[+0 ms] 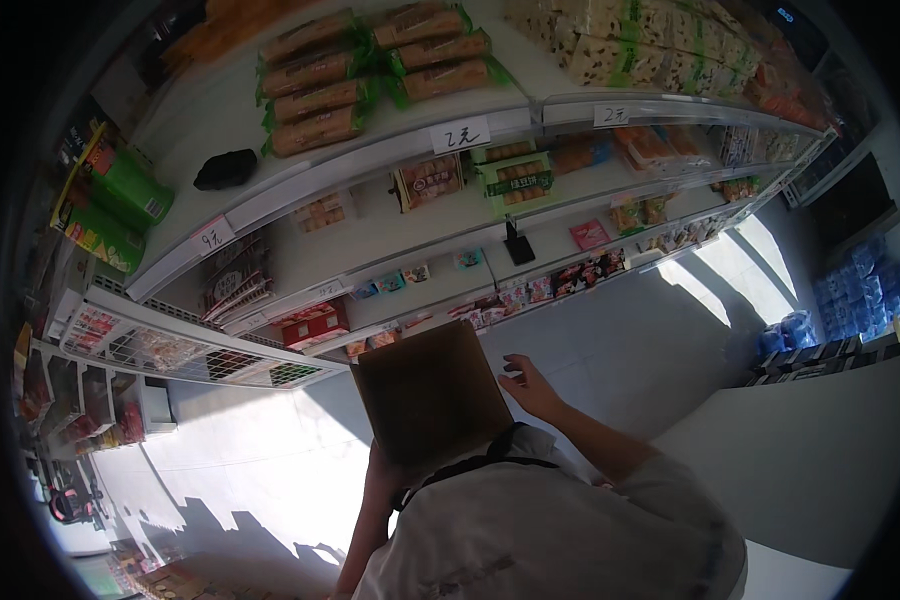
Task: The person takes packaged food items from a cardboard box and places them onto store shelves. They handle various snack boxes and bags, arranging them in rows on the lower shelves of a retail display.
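Observation:
A brown open-topped cardboard box (425,390) is held in front of my body, with its dark inside facing up. My left hand (384,476) supports the box at its near left side; most of its fingers are hidden by the box. Just off the box's right side is my right hand (526,386), empty, with its fingers apart and slightly curled. Beyond the box, packaged snacks stand on white shelves (370,225). On the top shelf lie green-ended packs of round biscuits (315,80), and a black crumpled item (225,170) is left of them.
Green cans (120,190) stand at the top shelf's left end. A wire rack (215,355) juts out low on the left. Blue bottle packs (860,290) are stacked at the right, near a white surface (800,460). Sunlight patches the floor (300,440).

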### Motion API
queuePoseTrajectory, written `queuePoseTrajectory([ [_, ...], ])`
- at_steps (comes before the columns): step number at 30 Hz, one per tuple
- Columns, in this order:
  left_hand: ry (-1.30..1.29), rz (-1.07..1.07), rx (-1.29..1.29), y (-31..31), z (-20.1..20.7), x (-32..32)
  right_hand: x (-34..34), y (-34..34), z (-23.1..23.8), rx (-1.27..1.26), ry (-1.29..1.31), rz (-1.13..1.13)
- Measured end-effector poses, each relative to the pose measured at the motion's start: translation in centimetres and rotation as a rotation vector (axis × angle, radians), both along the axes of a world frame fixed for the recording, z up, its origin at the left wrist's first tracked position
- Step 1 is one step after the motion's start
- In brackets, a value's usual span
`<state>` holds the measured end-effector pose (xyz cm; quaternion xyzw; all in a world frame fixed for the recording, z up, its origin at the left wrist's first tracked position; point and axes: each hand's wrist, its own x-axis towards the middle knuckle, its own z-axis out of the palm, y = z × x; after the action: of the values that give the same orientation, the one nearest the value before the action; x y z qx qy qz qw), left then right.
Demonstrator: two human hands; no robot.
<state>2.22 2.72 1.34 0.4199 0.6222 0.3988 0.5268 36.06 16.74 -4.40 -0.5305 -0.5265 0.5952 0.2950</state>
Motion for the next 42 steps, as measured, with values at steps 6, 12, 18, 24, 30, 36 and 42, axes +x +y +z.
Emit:
queuePoseTrajectory([
  [6, 0.173, -0.174, -0.188, 4.0, 0.1, 3.6, 3.1, -5.7, 0.0, -0.391, 0.405, -0.112],
  [12, -0.054, -0.321, -0.409, 11.8, 0.3, 3.7, 4.0, -4.3, 1.8, -0.207, -0.126, -0.051],
  [18, -0.013, -0.591, -0.483, 19.6, -2.1, 6.6, 7.3, -5.7, 7.3, -0.020, -0.412, -0.175],
  [24, 0.427, -0.867, -0.254, 21.0, -4.4, 18.4, 15.3, -9.4, 2.9, 0.040, -0.305, -0.417],
  [30, 0.625, -0.905, -0.312, 19.7, -5.8, 30.7, 26.7, -12.6, -8.0, -0.075, -0.172, -0.377],
  [36, 0.784, -0.805, -0.381, 16.3, -6.6, 44.6, 42.9, -8.7, -5.0, -0.239, -0.589, 0.147],
  [42, 0.660, -0.847, -0.209, 15.6, -5.1, 59.6, 60.8, -7.0, -3.4, -0.172, -0.811, 0.190],
])
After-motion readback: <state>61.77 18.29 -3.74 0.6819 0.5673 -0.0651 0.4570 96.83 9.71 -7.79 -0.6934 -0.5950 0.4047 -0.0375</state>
